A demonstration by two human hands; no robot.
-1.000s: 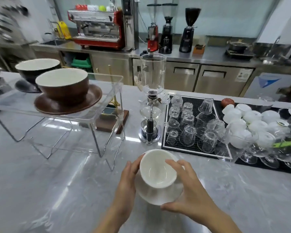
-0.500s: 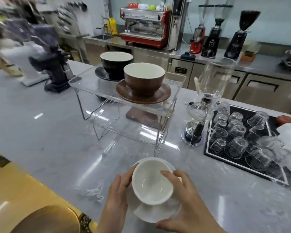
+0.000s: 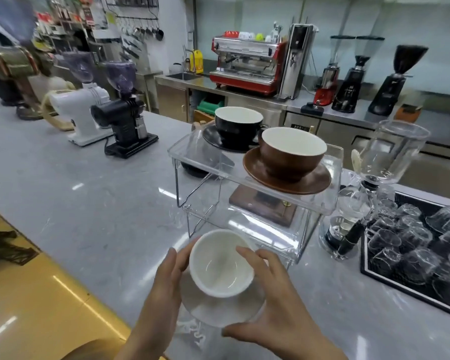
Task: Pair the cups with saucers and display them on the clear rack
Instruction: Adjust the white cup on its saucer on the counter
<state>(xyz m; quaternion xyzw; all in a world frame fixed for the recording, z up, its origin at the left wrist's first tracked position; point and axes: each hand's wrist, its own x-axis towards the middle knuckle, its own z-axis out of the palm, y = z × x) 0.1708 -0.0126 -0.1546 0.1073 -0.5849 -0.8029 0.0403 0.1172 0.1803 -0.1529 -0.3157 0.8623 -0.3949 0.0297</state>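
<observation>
Hands point(image 3: 166, 289) point(image 3: 278, 305) holding white cup point(image 3: 220, 266) on saucer point(image 3: 229, 309)

Left hand point(image 3: 166, 284) cupped against left side of white cup point(image 3: 222, 263), fingers up. Right hand point(image 3: 276, 302) opposite, fingers curled over cup's right rim, thumb low.

No legible text anywhere. Posters point(image 3: 99, 14) on the back wall carry print too blurred to make out. Small label on the cabinet front point(image 3: 300, 127) under the rear counter too small to read. No brand name decipherable on the red espresso machine point(image 3: 244, 66), the black grinder point(image 3: 125, 118) or the white grinder point(image 3: 81, 105) on the table.
</observation>
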